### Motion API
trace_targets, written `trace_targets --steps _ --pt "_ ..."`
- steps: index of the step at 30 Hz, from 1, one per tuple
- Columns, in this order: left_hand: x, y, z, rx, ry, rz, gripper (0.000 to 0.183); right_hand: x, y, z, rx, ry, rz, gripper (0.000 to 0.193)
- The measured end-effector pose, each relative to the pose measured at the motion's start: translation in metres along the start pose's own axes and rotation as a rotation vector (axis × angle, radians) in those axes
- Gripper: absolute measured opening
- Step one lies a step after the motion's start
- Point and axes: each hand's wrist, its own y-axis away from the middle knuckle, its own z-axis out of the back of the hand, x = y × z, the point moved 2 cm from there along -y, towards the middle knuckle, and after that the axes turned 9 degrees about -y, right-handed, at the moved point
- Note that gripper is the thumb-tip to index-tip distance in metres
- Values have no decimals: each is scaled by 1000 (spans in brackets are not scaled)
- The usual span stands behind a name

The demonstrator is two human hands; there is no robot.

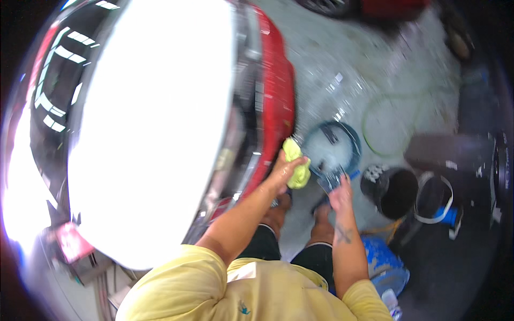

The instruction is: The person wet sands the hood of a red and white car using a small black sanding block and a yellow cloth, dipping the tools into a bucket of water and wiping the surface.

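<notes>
My left hand (282, 170) is closed around a crumpled yellow-green cloth (297, 174) beside the car's red bumper (278, 85). In my right hand (341, 193) is a see-through bluish plastic container (330, 182), held at the near rim of a round bucket (357, 143); blur hides its exact shape. Whitish, foamy-looking water fills the bucket, and dark shapes show in it. The car (249, 80) takes up the left side, its upper surface glaring white.
Right of the bucket stands a black bucket (369, 187), open at the top. A green hose (367, 120) loops over the wet floor (321, 48). A worn blue drum (383, 257) is near my right arm, and a dark bin (447, 152) stands farther right. Another red vehicle (393, 8) is at the far edge.
</notes>
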Motion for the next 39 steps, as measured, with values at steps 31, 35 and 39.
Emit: trace_targets --steps 31,35,39 --pt "-82 366 480 -691 -1590 -1330 51 -230 365 108 -65 229 198 54" --pt "-111 408 613 -815 -1575 -1319 55 -328 402 -112 246 625 742 41" --pt "-116 435 676 -633 -1693 -1367 57 -420 472 -254 249 1200 1438 34"
